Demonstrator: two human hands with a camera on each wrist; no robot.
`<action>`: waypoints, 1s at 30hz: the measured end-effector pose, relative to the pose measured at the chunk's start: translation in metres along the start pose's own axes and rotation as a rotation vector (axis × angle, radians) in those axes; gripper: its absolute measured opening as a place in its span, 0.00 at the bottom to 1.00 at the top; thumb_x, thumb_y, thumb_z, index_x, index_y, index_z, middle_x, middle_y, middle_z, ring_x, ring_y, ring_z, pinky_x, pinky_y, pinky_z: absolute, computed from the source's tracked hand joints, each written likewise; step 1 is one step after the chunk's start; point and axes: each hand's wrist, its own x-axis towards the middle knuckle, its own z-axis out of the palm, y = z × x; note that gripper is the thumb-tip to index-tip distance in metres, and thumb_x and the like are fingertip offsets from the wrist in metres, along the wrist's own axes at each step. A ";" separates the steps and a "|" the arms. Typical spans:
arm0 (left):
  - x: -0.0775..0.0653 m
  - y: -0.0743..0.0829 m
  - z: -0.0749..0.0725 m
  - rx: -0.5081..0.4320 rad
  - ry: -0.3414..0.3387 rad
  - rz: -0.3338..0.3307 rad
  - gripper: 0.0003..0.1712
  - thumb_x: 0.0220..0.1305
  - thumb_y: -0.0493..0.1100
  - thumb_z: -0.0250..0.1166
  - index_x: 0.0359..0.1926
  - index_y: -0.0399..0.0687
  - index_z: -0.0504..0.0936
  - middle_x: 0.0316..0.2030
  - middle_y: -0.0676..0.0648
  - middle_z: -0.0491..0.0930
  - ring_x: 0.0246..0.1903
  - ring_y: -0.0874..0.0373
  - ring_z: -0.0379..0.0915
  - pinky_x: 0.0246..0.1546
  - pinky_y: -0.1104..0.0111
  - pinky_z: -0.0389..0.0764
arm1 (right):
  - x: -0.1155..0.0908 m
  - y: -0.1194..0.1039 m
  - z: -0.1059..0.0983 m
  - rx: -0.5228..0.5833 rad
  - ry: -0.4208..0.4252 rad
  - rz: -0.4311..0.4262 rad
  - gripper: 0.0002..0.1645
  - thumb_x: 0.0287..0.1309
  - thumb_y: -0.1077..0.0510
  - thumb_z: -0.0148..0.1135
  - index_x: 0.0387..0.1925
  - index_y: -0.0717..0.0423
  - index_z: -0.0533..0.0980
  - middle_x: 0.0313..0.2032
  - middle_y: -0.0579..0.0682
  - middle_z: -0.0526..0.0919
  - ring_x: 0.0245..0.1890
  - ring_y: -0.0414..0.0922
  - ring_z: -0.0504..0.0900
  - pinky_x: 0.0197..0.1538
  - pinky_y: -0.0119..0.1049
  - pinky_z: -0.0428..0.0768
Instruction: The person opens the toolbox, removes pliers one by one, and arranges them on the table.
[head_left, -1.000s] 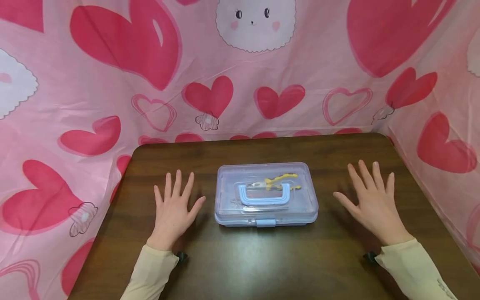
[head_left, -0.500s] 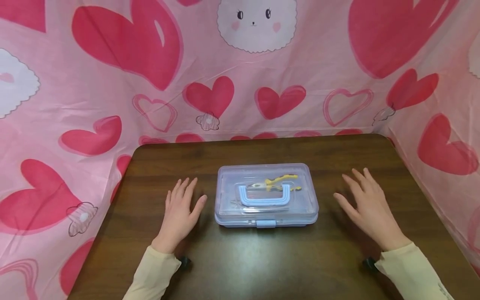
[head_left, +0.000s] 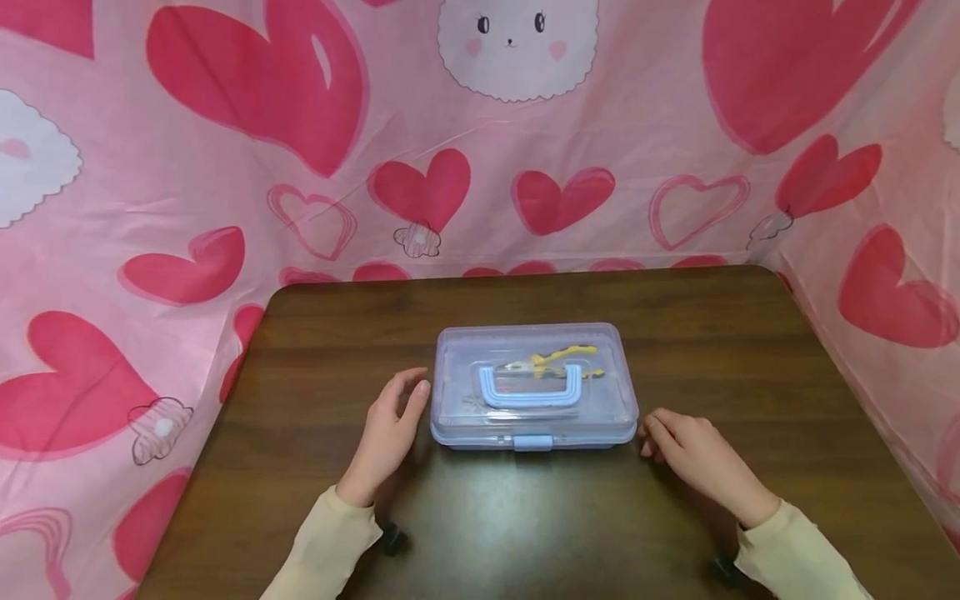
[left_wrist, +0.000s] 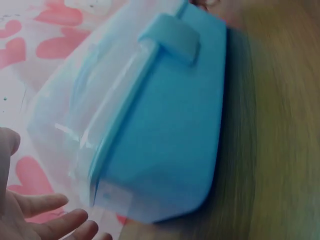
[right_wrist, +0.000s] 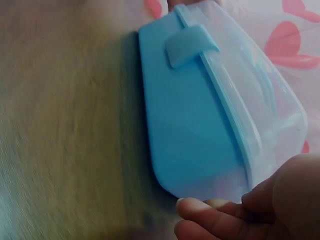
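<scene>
A toolbox [head_left: 465,417] with a clear lid and a light-blue base stands closed at mid-table, latch [head_left: 532,442] facing me. On top lies its blue carrying handle [head_left: 531,401]. Through the lid show yellow-handled pliers [head_left: 564,356]; the other contents are too faint to tell. My left hand [head_left: 386,437] is beside the box's left wall, fingers slightly bent and thumb apart. In the left wrist view its fingers [left_wrist: 60,225] hold nothing. By the front right corner is my right hand [head_left: 701,458], fingers loosely curled; whether they touch the box I cannot tell.
The brown wooden table [head_left: 525,533] has rounded back corners. A pink curtain [head_left: 637,100] with red hearts hangs behind it and along both sides. A dark wrist device [head_left: 392,540] sits under the left cuff.
Both hands have moved inward from flat, spread positions to the sides of the toolbox. Their fingers have bent, the right ones more. The toolbox has stayed in place.
</scene>
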 end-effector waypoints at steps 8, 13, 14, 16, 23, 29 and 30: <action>0.002 0.007 0.008 -0.136 -0.042 -0.076 0.28 0.79 0.58 0.57 0.69 0.47 0.74 0.63 0.41 0.78 0.59 0.46 0.77 0.57 0.52 0.83 | 0.002 -0.001 0.010 0.221 -0.211 0.066 0.12 0.76 0.54 0.58 0.39 0.56 0.84 0.31 0.45 0.87 0.27 0.42 0.80 0.25 0.35 0.79; 0.003 0.009 0.010 -0.167 -0.072 -0.139 0.31 0.78 0.60 0.58 0.71 0.49 0.72 0.63 0.40 0.77 0.57 0.46 0.77 0.52 0.56 0.86 | 0.003 -0.001 0.017 0.298 -0.291 0.035 0.15 0.74 0.52 0.61 0.39 0.58 0.85 0.31 0.46 0.89 0.26 0.41 0.83 0.22 0.36 0.79; 0.003 0.009 0.011 -0.173 -0.077 -0.148 0.31 0.78 0.60 0.58 0.72 0.50 0.71 0.63 0.40 0.77 0.56 0.46 0.77 0.50 0.58 0.86 | 0.003 -0.002 0.018 0.315 -0.312 0.030 0.16 0.74 0.51 0.61 0.38 0.58 0.86 0.31 0.46 0.89 0.26 0.41 0.83 0.22 0.36 0.79; 0.003 0.009 0.011 -0.189 -0.083 -0.157 0.31 0.77 0.59 0.59 0.72 0.49 0.71 0.63 0.40 0.77 0.55 0.46 0.77 0.48 0.60 0.87 | 0.003 -0.004 0.020 0.353 -0.353 0.016 0.17 0.75 0.50 0.61 0.39 0.59 0.86 0.31 0.47 0.90 0.27 0.41 0.84 0.21 0.36 0.80; 0.006 0.009 0.011 -0.245 -0.087 -0.146 0.29 0.77 0.54 0.62 0.71 0.46 0.71 0.60 0.38 0.80 0.48 0.49 0.77 0.40 0.66 0.85 | 0.005 -0.011 0.030 0.467 -0.405 -0.001 0.21 0.76 0.50 0.60 0.46 0.65 0.87 0.36 0.51 0.91 0.31 0.43 0.87 0.22 0.38 0.83; 0.008 0.011 0.011 -0.278 -0.082 -0.155 0.28 0.76 0.50 0.63 0.70 0.43 0.71 0.59 0.36 0.80 0.45 0.52 0.78 0.37 0.66 0.84 | 0.004 -0.013 0.043 0.625 -0.393 0.055 0.26 0.78 0.50 0.57 0.53 0.72 0.83 0.44 0.61 0.90 0.35 0.48 0.90 0.26 0.40 0.86; 0.008 0.011 0.010 -0.282 -0.081 -0.158 0.28 0.76 0.50 0.63 0.70 0.43 0.71 0.59 0.36 0.80 0.45 0.52 0.78 0.37 0.66 0.84 | 0.004 -0.014 0.045 0.655 -0.395 0.066 0.27 0.78 0.50 0.56 0.54 0.73 0.82 0.45 0.61 0.90 0.36 0.48 0.90 0.27 0.40 0.86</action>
